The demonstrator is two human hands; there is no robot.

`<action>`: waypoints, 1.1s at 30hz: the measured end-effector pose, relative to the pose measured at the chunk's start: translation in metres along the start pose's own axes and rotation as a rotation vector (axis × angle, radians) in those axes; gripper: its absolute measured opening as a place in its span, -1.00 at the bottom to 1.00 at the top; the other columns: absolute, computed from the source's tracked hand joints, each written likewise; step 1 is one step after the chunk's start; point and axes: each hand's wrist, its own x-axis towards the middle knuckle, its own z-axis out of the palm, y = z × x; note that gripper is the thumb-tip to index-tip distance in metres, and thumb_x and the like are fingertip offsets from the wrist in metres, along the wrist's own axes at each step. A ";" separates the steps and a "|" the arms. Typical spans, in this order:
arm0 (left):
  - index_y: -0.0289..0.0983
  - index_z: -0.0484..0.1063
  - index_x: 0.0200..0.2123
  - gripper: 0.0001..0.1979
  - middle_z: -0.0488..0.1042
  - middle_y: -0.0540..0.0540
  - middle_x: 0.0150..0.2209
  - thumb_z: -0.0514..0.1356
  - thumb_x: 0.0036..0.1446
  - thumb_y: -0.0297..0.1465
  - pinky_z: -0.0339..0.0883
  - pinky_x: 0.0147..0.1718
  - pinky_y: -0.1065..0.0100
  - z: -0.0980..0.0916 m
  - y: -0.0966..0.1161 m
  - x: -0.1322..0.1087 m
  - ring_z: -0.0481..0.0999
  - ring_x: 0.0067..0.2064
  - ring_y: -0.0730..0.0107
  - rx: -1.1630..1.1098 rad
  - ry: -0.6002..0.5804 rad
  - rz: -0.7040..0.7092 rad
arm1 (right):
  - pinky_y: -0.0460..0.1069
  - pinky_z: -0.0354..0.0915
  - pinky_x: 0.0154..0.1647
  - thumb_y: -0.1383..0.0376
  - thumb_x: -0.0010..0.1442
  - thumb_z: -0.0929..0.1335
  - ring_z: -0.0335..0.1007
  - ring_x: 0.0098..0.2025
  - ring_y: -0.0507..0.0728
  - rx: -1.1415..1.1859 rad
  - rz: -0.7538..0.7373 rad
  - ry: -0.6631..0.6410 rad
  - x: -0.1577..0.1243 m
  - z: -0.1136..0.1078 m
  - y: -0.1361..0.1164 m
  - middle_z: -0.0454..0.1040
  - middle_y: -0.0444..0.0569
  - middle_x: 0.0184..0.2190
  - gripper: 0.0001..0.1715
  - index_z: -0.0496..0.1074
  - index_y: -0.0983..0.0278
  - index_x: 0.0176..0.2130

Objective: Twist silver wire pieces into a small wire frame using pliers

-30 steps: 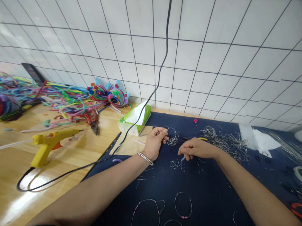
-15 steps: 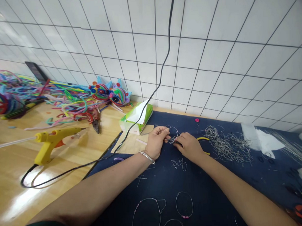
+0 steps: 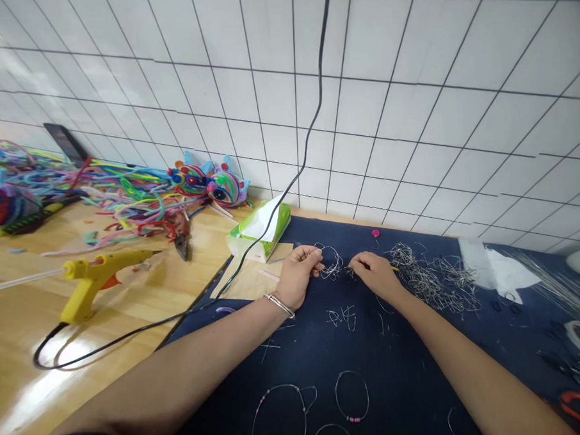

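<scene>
My left hand (image 3: 301,275), a metal bangle at its wrist, pinches a loop of thin silvery wire (image 3: 338,260) that sticks out to the right of the fingertips. Just right of that loop, my right hand (image 3: 372,273) is closed round yellow-handled pliers (image 3: 395,269). Most of the tool is hidden by the palm; its small dark tip points left at the wire. Below the hands lie several bent wire pieces (image 3: 341,318) on the dark blue mat (image 3: 373,368). Closer to me are a round wire ring with pink beads (image 3: 354,420) and a larger beaded wire shape (image 3: 304,409).
A tangled wire heap (image 3: 437,278) lies right of my right hand. Behind my left hand stands a green tissue pack (image 3: 259,235), crossed by a black cable (image 3: 306,146). A yellow glue gun (image 3: 93,277) and colourful pipe cleaners (image 3: 126,199) occupy the wooden table at left.
My right hand has moved slightly right, away from the wire loop. The yellow handles, spread apart before, now show only one short end. My left hand keeps its pinch.
</scene>
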 end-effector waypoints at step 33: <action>-0.32 0.33 -0.36 -0.75 0.39 -0.03 -0.47 0.21 -0.08 -0.28 0.18 -0.58 0.53 -0.001 -0.004 0.003 0.38 -0.51 0.57 -0.020 0.020 -0.001 | -0.03 0.06 -0.24 0.35 0.10 0.21 0.15 -0.32 0.05 -0.270 -0.347 0.013 0.003 0.019 -0.014 0.31 -0.05 -0.44 -0.85 0.32 0.29 -0.46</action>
